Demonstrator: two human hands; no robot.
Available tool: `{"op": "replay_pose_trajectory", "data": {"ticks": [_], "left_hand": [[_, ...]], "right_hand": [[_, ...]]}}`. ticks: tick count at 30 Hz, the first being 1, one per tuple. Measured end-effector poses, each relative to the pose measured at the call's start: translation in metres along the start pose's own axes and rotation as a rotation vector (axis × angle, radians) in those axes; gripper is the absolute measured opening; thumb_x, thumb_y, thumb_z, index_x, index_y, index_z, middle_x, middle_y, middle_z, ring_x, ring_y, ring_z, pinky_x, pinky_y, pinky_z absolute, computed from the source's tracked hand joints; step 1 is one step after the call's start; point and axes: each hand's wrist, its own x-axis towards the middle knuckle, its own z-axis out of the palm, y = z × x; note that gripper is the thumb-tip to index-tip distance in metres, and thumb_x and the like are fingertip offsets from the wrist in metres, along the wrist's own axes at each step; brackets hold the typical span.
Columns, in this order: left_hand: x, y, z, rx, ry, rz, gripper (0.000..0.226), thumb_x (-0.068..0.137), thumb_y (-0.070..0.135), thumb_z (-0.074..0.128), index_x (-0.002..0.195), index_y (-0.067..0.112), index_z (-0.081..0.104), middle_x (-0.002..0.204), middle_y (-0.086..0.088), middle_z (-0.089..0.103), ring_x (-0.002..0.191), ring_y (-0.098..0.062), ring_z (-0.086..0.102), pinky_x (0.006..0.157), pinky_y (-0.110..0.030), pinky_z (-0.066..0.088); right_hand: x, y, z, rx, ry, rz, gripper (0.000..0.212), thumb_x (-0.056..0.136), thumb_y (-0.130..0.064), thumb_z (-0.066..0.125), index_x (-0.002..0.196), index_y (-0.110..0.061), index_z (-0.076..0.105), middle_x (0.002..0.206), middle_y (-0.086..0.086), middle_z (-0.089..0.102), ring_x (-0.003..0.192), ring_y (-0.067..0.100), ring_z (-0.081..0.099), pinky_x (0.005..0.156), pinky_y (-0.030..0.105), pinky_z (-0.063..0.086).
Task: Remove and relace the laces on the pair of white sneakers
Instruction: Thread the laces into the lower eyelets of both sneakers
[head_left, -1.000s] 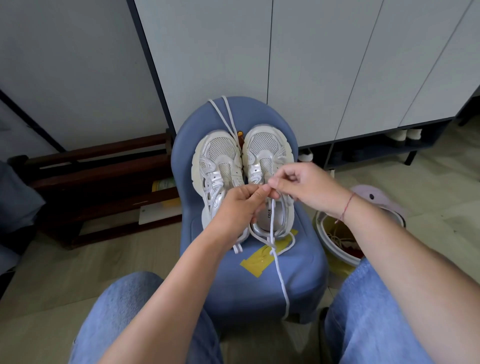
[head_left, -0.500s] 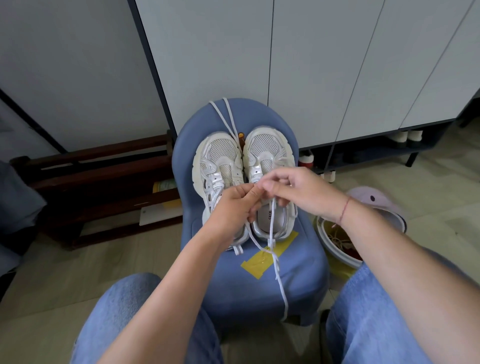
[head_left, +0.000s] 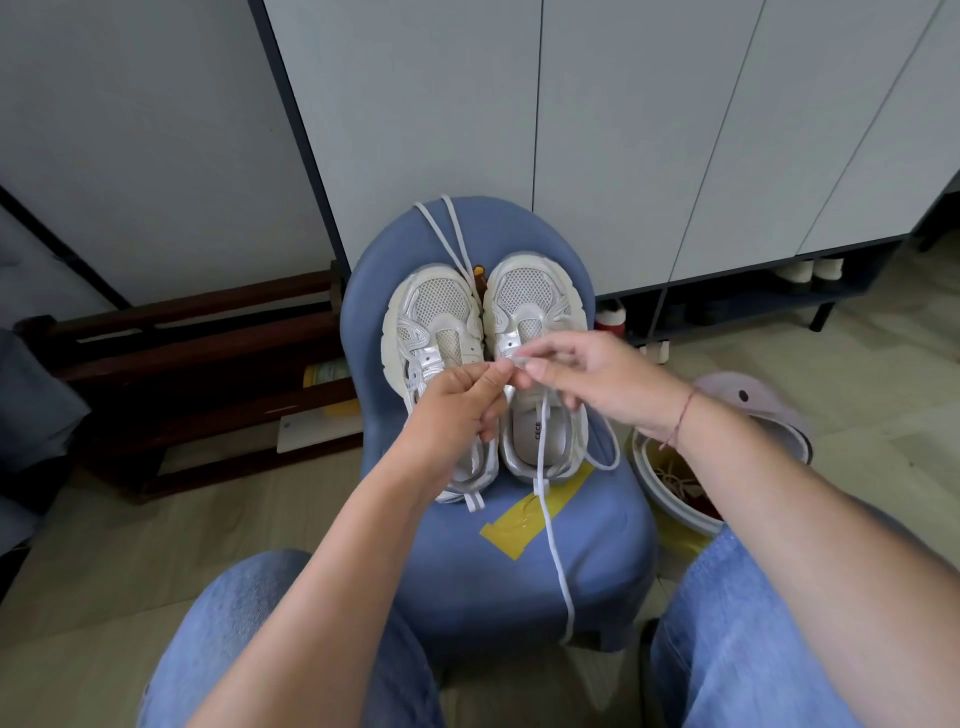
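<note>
Two white and silver sneakers stand side by side, toes away from me, on a small blue chair (head_left: 597, 571). The left sneaker (head_left: 431, 317) has no lace in its eyelets. Over the right sneaker (head_left: 530, 291) my left hand (head_left: 457, 410) and my right hand (head_left: 587, 379) meet, both pinching a white lace (head_left: 550, 540) near its tip at the lower eyelets. That lace hangs down over the shoe's heel and off the seat's front edge. A second loose lace (head_left: 447, 234) lies over the chair back between the toes.
A strip of yellow tape (head_left: 519, 525) is stuck on the seat. A white tub (head_left: 675, 499) holding shoes stands on the floor at the right, a pale lid behind it. Dark wooden rails (head_left: 208, 364) lie at the left. Grey cabinet doors stand behind the chair.
Both hands have moved a little up and away from me along the right sneaker, carrying the lace end toward the lower eyelets. My right hand's fingers have spread somewhat.
</note>
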Motion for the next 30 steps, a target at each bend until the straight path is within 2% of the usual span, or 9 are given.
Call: {"op": "replay_pose_trajectory", "data": {"ticks": [3, 6, 9, 13, 19, 22, 25, 27, 30], "left_hand": [[0.001, -0.001, 0.001, 0.006, -0.014, -0.001, 0.034, 0.103, 0.025, 0.048, 0.078, 0.018, 0.070, 0.048, 0.007, 0.032, 0.045, -0.008, 0.029, 0.056, -0.030, 0.028], [0.001, 0.000, -0.004, -0.006, 0.004, -0.010, 0.032, 0.104, 0.026, 0.047, 0.083, 0.014, 0.068, 0.050, 0.006, 0.031, 0.045, -0.008, 0.029, 0.054, -0.024, 0.032], [0.002, 0.002, -0.010, -0.029, -0.015, -0.003, 0.033, 0.106, 0.024, 0.042, 0.088, 0.010, 0.066, 0.052, 0.006, 0.031, 0.045, -0.007, 0.029, 0.052, -0.019, 0.038], [0.005, 0.004, -0.015, -0.019, -0.079, 0.004, 0.031, 0.107, 0.018, 0.037, 0.092, 0.008, 0.062, 0.053, 0.004, 0.042, 0.049, -0.010, 0.036, 0.060, -0.025, 0.041], [0.032, 0.025, -0.015, -0.275, 0.031, -0.027, 0.024, 0.108, 0.016, 0.032, 0.093, 0.011, 0.050, 0.077, -0.007, 0.074, 0.068, -0.015, 0.068, 0.078, -0.030, 0.058], [0.056, 0.028, -0.018, -0.311, 0.187, -0.027, 0.020, 0.107, 0.016, 0.039, 0.093, 0.011, 0.053, 0.088, -0.006, 0.076, 0.080, -0.016, 0.073, 0.083, -0.029, 0.058], [0.073, 0.022, -0.016, -0.155, 0.371, -0.007, 0.020, 0.100, 0.015, 0.057, 0.082, 0.011, 0.064, 0.072, 0.006, 0.068, 0.064, -0.004, 0.061, 0.069, -0.016, 0.053], [0.077, 0.017, -0.014, -0.078, 0.434, 0.006, 0.023, 0.095, 0.016, 0.064, 0.072, 0.015, 0.067, 0.056, 0.007, 0.053, 0.051, -0.003, 0.045, 0.056, -0.013, 0.044], [0.083, 0.012, -0.015, -0.116, 0.434, 0.012, 0.018, 0.092, 0.010, 0.066, 0.074, 0.010, 0.067, 0.052, 0.006, 0.052, 0.047, -0.004, 0.043, 0.052, -0.013, 0.043]], "right_hand": [[0.001, -0.005, 0.008, -0.003, -0.020, -0.052, 0.017, 0.089, -0.022, 0.064, 0.091, -0.006, 0.068, 0.072, -0.006, 0.063, 0.065, 0.003, 0.056, 0.064, 0.020, 0.046], [0.005, -0.006, -0.007, 0.083, 0.281, -0.052, 0.009, 0.088, -0.022, 0.066, 0.080, -0.016, 0.066, 0.060, -0.015, 0.061, 0.055, -0.005, 0.050, 0.059, 0.015, 0.042], [0.008, -0.006, -0.027, 0.234, 0.564, 0.003, 0.016, 0.092, -0.019, 0.061, 0.086, -0.006, 0.067, 0.058, -0.009, 0.052, 0.048, 0.000, 0.040, 0.057, 0.018, 0.039], [0.020, -0.004, -0.035, 0.282, 0.731, 0.051, 0.026, 0.093, -0.018, 0.059, 0.092, 0.008, 0.063, 0.062, 0.000, 0.046, 0.048, 0.005, 0.038, 0.056, 0.021, 0.040], [0.047, -0.010, -0.025, 0.189, 0.620, 0.068, 0.007, 0.090, -0.023, 0.062, 0.093, -0.021, 0.056, 0.094, 0.007, 0.059, 0.064, 0.015, 0.056, 0.069, 0.031, 0.055], [0.047, -0.007, -0.008, 0.119, 0.593, 0.131, 0.006, 0.091, -0.016, 0.057, 0.086, -0.014, 0.061, 0.076, 0.011, 0.064, 0.063, 0.023, 0.063, 0.066, 0.038, 0.058], [0.044, -0.005, 0.011, -0.009, 0.316, 0.223, 0.026, 0.094, -0.012, 0.049, 0.088, 0.008, 0.064, 0.074, 0.022, 0.067, 0.058, 0.023, 0.067, 0.063, 0.041, 0.060], [0.050, -0.004, 0.018, -0.154, 0.301, 0.236, 0.032, 0.095, -0.017, 0.046, 0.085, 0.008, 0.064, 0.072, 0.022, 0.068, 0.060, 0.026, 0.069, 0.064, 0.046, 0.059], [0.062, -0.003, 0.020, -0.133, 0.282, 0.316, 0.032, 0.096, -0.021, 0.044, 0.091, 0.004, 0.064, 0.064, 0.018, 0.068, 0.052, 0.025, 0.067, 0.058, 0.039, 0.059]]}}
